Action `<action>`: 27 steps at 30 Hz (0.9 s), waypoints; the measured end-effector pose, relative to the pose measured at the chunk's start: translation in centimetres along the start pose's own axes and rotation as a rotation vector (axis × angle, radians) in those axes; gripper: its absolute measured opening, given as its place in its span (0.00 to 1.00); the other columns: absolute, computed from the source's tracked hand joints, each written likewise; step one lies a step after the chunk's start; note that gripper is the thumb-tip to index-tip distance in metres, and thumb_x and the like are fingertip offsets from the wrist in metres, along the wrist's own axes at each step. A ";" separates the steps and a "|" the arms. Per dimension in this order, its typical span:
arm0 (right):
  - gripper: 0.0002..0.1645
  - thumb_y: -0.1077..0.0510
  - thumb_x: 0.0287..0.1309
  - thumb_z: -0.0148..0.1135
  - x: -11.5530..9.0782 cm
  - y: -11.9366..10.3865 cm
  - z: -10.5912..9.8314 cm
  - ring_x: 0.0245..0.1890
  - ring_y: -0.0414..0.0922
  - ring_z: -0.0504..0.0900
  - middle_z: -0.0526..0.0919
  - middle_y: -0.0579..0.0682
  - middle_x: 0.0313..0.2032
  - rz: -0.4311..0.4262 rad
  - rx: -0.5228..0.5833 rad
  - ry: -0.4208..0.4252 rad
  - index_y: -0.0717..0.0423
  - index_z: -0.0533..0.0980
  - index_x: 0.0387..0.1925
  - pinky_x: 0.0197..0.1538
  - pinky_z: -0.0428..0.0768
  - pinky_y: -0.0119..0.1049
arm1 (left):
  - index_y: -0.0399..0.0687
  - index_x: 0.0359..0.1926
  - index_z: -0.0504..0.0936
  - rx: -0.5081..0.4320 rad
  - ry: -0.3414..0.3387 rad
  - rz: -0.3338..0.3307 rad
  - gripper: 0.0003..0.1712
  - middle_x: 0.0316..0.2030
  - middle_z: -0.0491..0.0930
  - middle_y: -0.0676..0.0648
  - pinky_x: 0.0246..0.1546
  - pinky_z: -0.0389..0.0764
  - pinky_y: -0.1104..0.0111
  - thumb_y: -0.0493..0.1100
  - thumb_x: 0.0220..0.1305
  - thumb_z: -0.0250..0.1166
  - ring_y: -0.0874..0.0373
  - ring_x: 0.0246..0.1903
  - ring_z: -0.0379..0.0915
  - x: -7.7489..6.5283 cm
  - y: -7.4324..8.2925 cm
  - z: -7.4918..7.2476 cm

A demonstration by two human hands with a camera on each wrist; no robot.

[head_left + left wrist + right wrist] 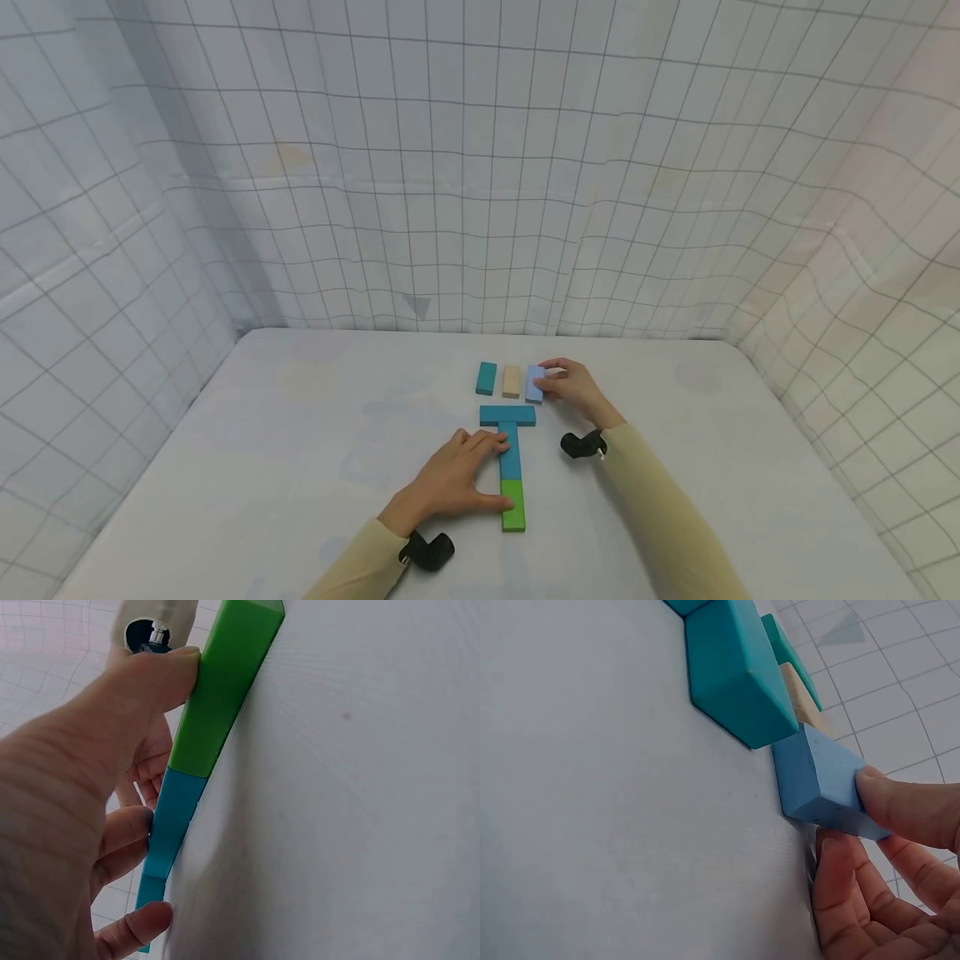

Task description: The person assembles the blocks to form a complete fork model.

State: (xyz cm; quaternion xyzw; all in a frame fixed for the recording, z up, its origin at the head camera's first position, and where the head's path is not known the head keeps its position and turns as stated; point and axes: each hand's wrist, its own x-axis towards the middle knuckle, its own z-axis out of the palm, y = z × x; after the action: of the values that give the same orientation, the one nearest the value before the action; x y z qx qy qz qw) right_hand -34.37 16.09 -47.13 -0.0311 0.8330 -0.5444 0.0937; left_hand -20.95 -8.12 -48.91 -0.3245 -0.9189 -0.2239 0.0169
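My right hand [572, 384] pinches a light blue block [535, 384] at the back of the table. In the right wrist view its thumb lies on the face of the light blue block [829, 780], other fingers below. My left hand [455, 475] rests along a line of blocks, its fingers spread. The thumb touches the green block [513, 510], and other fingertips touch the blue block [509, 454] beyond it. Across the far end lies another blue block [507, 415], making a T shape. The left wrist view shows the green block [229, 682] meeting the blue one [172, 817].
A teal block [486, 378] and a beige block [512, 382] stand in a row left of the light blue one. White table [285, 433] surrounds them, with grid-patterned sheets [465, 208] hanging behind and at both sides. Each wrist carries a black device [427, 552].
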 end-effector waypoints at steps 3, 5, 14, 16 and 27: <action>0.24 0.59 0.56 0.68 0.3 -0.1 0.0 0.28 0.44 0.78 0.82 0.54 0.36 0.002 -0.039 -0.021 0.63 0.74 0.52 0.34 0.76 0.35 | 0.53 0.64 0.70 0.001 0.014 0.009 0.48 0.62 0.67 0.54 0.49 0.69 0.61 0.76 0.48 0.62 0.56 0.49 0.63 0.0 -0.1 0.0; 0.23 0.59 0.56 0.67 0.4 -0.2 0.0 0.28 0.44 0.77 0.80 0.54 0.36 0.001 -0.059 -0.040 0.64 0.73 0.52 0.34 0.75 0.34 | 0.53 0.63 0.70 -0.002 0.018 0.012 0.48 0.62 0.67 0.54 0.49 0.69 0.61 0.76 0.48 0.62 0.56 0.49 0.63 0.0 -0.1 0.0; 0.20 0.61 0.57 0.66 0.5 -0.7 0.1 0.30 0.45 0.76 0.78 0.55 0.37 0.016 -0.099 -0.071 0.65 0.74 0.50 0.34 0.75 0.34 | 0.54 0.64 0.70 -0.011 -0.003 -0.006 0.49 0.63 0.66 0.55 0.50 0.68 0.61 0.76 0.48 0.62 0.55 0.50 0.62 0.0 0.0 -0.1; 0.19 0.62 0.57 0.66 0.6 -0.7 0.2 0.29 0.44 0.77 0.79 0.55 0.37 0.014 -0.104 -0.067 0.65 0.75 0.49 0.34 0.76 0.34 | 0.53 0.64 0.70 -0.014 -0.001 -0.004 0.49 0.63 0.66 0.55 0.50 0.68 0.60 0.76 0.48 0.62 0.55 0.50 0.62 -0.1 -0.1 -0.1; 0.34 0.59 0.51 0.71 -0.1 0.0 -1.2 0.37 0.47 0.76 0.74 0.58 0.45 -0.091 -0.127 -0.205 0.63 0.70 0.59 0.40 0.76 0.37 | 0.55 0.65 0.69 -0.026 -0.013 -0.015 0.49 0.63 0.65 0.56 0.51 0.68 0.61 0.76 0.47 0.61 0.56 0.51 0.61 -0.1 0.0 -0.2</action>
State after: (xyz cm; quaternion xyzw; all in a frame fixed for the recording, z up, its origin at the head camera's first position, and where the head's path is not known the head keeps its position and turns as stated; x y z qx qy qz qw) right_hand -34.52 17.24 -46.67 -0.1304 0.8495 -0.4883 0.1513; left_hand -20.94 -8.25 -48.78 -0.3193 -0.9184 -0.2338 0.0051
